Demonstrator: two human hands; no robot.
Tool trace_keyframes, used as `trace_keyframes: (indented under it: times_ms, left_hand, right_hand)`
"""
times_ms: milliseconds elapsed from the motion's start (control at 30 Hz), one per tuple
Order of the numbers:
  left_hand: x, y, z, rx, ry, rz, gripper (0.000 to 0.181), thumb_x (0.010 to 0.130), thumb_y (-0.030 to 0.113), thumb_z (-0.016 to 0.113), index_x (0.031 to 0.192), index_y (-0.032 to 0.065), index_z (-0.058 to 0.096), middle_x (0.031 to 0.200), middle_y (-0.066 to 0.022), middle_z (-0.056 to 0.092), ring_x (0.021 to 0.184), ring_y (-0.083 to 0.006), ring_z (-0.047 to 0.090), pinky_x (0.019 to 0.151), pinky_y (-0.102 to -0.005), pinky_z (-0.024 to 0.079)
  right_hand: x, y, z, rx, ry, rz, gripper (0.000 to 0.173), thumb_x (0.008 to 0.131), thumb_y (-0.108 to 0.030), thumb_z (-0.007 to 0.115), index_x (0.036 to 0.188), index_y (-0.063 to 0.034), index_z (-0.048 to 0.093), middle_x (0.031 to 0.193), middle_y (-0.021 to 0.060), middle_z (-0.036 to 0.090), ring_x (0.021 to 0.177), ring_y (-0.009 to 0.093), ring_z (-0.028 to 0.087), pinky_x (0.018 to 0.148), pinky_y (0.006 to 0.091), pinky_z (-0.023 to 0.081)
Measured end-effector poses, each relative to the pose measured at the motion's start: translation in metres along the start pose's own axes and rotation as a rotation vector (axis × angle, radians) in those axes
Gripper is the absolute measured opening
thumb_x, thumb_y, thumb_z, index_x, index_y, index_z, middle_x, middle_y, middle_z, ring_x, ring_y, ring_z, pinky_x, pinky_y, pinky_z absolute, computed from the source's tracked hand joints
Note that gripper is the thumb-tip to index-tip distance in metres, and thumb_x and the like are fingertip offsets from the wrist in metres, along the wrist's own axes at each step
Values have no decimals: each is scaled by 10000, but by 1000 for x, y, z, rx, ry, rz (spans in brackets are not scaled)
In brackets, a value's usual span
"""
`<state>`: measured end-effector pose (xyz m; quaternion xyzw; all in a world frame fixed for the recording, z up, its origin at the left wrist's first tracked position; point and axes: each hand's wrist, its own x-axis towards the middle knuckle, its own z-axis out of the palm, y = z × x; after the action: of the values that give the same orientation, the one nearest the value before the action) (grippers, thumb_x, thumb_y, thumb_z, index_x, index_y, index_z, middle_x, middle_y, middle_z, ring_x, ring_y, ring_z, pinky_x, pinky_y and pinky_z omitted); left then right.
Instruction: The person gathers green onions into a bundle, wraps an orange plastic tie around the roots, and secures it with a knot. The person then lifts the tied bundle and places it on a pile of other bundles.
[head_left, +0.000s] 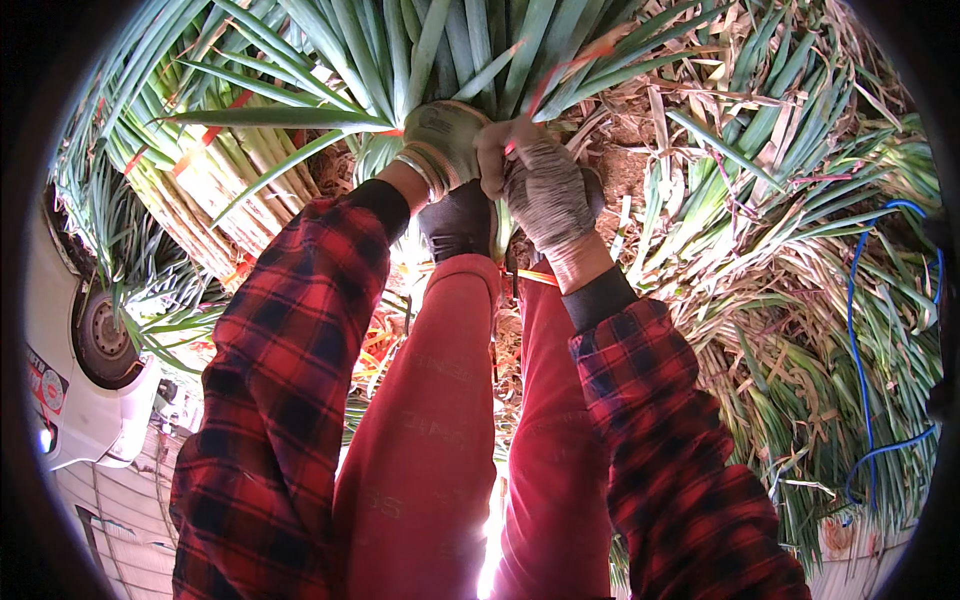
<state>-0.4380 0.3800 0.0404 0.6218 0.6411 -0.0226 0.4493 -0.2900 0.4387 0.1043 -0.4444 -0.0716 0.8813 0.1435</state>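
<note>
A large bunch of green onions (450, 45) lies before me, its leaves fanning away from my hands. My left hand (446, 142), in a worn knit glove, is closed over the bunch where the leaves gather; its fingertips are hidden. A bit of red tie shows at that hand's left side. My right hand (536, 180), gloved too, is pinched on a thin red tie strip (551, 82), whose blurred free end rises over the leaves. Pale stalks (504, 229) show between my feet, beside a dark shoe (459, 219).
Tied green onion bundles (232, 180) lie at left, bound with red strips. Loose green onions and dry leaves (735, 292) cover the right side, where a blue cord (855, 330) lies. A white vehicle (82, 397) stands at far left. Orange strips (379, 345) litter the ground.
</note>
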Motion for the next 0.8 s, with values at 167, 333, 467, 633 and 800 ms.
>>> trace_keyframes:
  times_ms: [167, 333, 467, 633, 800]
  left_hand:
    - [-31, 22, -19, -318, 160, 25, 322, 808, 370, 615, 769, 56, 673, 639, -120, 585, 637, -282, 585, 595, -358, 447]
    - [-59, 69, -32, -838, 391, 58, 200, 823, 130, 659, 700, -25, 629, 759, -146, 607, 652, -230, 574, 583, -319, 442]
    - [-66, 75, -55, -787, 619, -60, 218, 796, 106, 663, 638, -35, 616, 824, -170, 639, 719, -242, 613, 643, -321, 467]
    - [-64, 84, -76, -413, 592, 172, 155, 805, 94, 653, 730, -40, 634, 895, -181, 635, 812, -243, 616, 701, -320, 479]
    - [-58, 88, -75, -586, 457, 152, 190, 800, 162, 688, 759, -17, 638, 948, -154, 635, 813, -234, 626, 680, -317, 488]
  right_hand:
    - [8, -28, -19, -1146, -225, -327, 330, 930, -287, 508, 719, -45, 585, 588, 43, 512, 527, 139, 475, 506, 306, 403]
    - [25, -46, -17, -1770, -313, -519, 292, 924, -301, 488, 802, -67, 613, 658, 132, 582, 615, 301, 577, 575, 400, 461]
    - [19, -46, -12, -2051, -316, -403, 206, 867, -277, 535, 867, -99, 638, 758, 116, 639, 729, 324, 612, 634, 446, 478]
    - [13, -48, -8, -2223, -605, -649, 195, 760, -229, 608, 903, -105, 656, 773, 89, 642, 752, 292, 614, 665, 432, 477]
    - [13, -39, -24, -2148, -458, -716, 198, 725, -202, 616, 882, -84, 643, 757, 101, 624, 783, 292, 606, 662, 429, 470]
